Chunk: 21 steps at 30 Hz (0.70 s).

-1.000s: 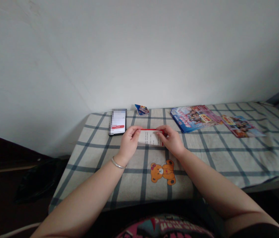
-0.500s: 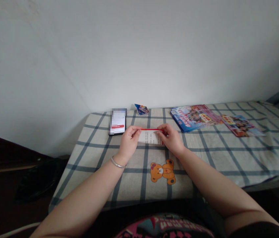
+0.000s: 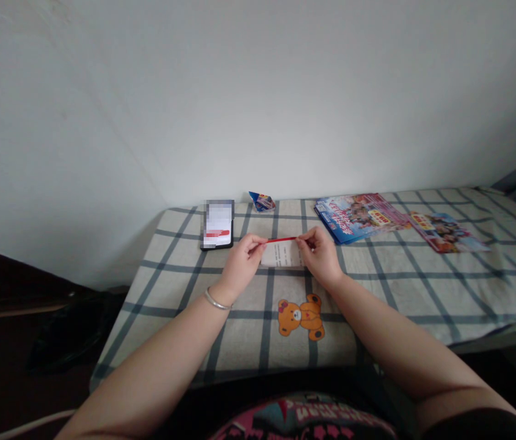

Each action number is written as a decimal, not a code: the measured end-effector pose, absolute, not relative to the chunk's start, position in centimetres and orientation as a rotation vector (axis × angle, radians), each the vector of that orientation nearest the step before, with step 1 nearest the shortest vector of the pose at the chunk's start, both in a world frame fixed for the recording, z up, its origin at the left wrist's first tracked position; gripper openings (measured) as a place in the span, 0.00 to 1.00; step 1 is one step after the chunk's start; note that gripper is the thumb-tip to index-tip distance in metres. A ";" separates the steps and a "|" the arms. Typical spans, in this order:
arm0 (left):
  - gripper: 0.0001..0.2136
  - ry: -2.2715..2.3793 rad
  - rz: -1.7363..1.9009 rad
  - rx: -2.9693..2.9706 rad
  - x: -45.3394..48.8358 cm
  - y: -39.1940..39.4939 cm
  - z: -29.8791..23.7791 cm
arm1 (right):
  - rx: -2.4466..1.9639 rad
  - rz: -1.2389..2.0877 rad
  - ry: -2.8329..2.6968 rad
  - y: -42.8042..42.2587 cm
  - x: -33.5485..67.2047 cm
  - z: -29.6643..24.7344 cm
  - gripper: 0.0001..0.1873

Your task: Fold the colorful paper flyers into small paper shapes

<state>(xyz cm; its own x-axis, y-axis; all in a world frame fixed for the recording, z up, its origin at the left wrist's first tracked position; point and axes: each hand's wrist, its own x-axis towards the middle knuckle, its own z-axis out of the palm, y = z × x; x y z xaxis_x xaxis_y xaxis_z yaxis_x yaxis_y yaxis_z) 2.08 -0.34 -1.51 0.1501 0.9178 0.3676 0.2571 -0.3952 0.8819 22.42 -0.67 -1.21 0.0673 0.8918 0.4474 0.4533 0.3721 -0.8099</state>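
Note:
Between my two hands is a folded sheet of paper [image 3: 280, 254], white with lines of print and a red strip along its far edge. My left hand [image 3: 245, 260] pinches the left end of that edge, thumb against fingers, a silver bangle on the wrist. At the right end, my right hand [image 3: 322, 256] grips the same edge between thumb and fingers. The paper is held just over the checked cloth, beyond the orange teddy bear picture [image 3: 301, 318]. Fingers cover both ends of the sheet.
A phone [image 3: 218, 224] with a lit screen lies left of my hands. Near the wall sits a small folded paper piece [image 3: 262, 201]. To the right are a stack of colourful flyers [image 3: 353, 218] and a separate flyer [image 3: 450, 232]. A black plastic bag [image 3: 74, 330] is at lower left.
The red edge has narrowed to a thin, slightly slanted strip between my fingers. My right hand has shifted slightly, its fingers now closer together at the paper's right end.

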 end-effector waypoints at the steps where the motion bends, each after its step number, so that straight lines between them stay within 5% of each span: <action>1: 0.05 1.132 1.275 1.764 2.1 -0.4 -1.5 | -1.254 0.511 -1.588 -0.6 22.5 -1.2 0.06; 11: 0.05 1.203 1.303 2.123 2.1 -1.1 -0.8 | -1.200 0.102 -1.965 -0.7 22.9 0.3 0.04; 21: 0.05 1.217 1.282 2.345 2.5 -1.6 -1.0 | -1.141 0.056 -2.089 -1.5 22.1 0.9 0.05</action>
<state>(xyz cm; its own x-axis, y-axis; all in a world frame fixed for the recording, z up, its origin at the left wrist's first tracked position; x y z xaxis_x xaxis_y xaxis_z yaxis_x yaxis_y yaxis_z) 2.51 -1.58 -1.02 0.2829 0.7440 0.6053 0.5660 -0.6390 0.5209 22.08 -1.54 0.90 -0.3286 0.7414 0.5852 0.7090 0.6029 -0.3658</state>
